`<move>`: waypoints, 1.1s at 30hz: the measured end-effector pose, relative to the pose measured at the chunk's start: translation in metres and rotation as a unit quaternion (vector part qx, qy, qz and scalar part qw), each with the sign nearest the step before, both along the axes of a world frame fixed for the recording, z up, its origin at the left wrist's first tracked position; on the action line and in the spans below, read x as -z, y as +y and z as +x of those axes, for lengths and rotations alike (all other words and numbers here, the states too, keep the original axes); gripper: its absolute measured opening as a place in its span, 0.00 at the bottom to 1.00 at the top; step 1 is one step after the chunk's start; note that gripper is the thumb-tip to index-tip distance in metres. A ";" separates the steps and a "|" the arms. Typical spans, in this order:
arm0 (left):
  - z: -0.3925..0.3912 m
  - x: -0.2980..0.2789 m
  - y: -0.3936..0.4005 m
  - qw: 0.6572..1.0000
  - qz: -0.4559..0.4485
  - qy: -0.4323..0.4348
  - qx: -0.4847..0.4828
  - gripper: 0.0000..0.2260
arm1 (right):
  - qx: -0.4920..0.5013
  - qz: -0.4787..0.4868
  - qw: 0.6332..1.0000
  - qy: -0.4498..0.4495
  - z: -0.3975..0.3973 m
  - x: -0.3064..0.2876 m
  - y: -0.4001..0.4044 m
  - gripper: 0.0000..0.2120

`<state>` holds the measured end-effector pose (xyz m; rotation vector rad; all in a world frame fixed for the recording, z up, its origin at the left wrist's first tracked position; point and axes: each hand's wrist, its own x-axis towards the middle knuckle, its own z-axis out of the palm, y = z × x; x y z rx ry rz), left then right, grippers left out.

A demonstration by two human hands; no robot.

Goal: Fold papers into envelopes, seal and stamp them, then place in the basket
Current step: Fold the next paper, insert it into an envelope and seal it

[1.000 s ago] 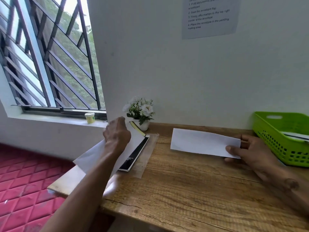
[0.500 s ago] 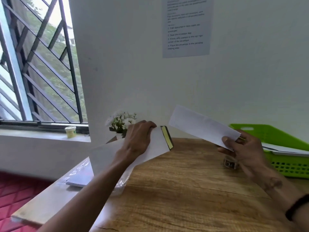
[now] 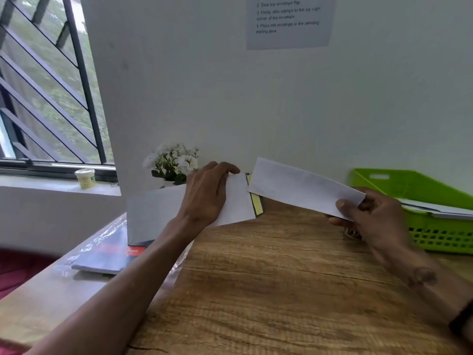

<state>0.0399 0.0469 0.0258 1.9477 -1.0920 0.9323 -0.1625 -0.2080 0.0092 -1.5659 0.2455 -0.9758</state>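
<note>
My left hand (image 3: 207, 193) grips a white envelope (image 3: 158, 211) above the desk, its open end with a yellow adhesive strip (image 3: 256, 205) facing right. My right hand (image 3: 368, 213) pinches the right end of a folded white paper (image 3: 302, 188). The paper's left end touches the envelope's open end at the strip. A green plastic basket (image 3: 425, 190) stands at the right against the wall, with white envelopes lying in it.
A pack of envelopes in clear wrap (image 3: 107, 254) lies at the desk's left edge. A small pot of white flowers (image 3: 174, 162) stands by the wall behind my left hand. A small dark object sits under my right hand. An instruction sheet (image 3: 289, 21) hangs on the wall.
Both hands lifted off the desk. My left hand picked the envelope up from the pack, and my right hand raised the folded paper and brought its left end to the envelope's opening.
</note>
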 end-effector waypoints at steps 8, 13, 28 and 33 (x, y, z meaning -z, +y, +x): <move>-0.004 -0.003 0.001 0.999 -0.039 -0.007 0.017 0.16 | 0.004 0.004 1.000 -0.015 0.001 0.003 -0.002 0.08; -0.005 -0.003 0.003 0.998 -0.055 -0.003 0.014 0.17 | -0.006 0.009 1.000 -0.002 -0.001 0.002 0.004 0.07; -0.017 0.002 -0.007 0.999 0.020 -0.023 0.034 0.17 | -0.034 0.008 0.995 0.097 -0.003 0.002 0.015 0.10; -0.024 0.007 -0.014 0.998 0.043 -0.030 0.045 0.17 | -0.052 0.009 0.993 0.108 -0.002 0.005 0.017 0.11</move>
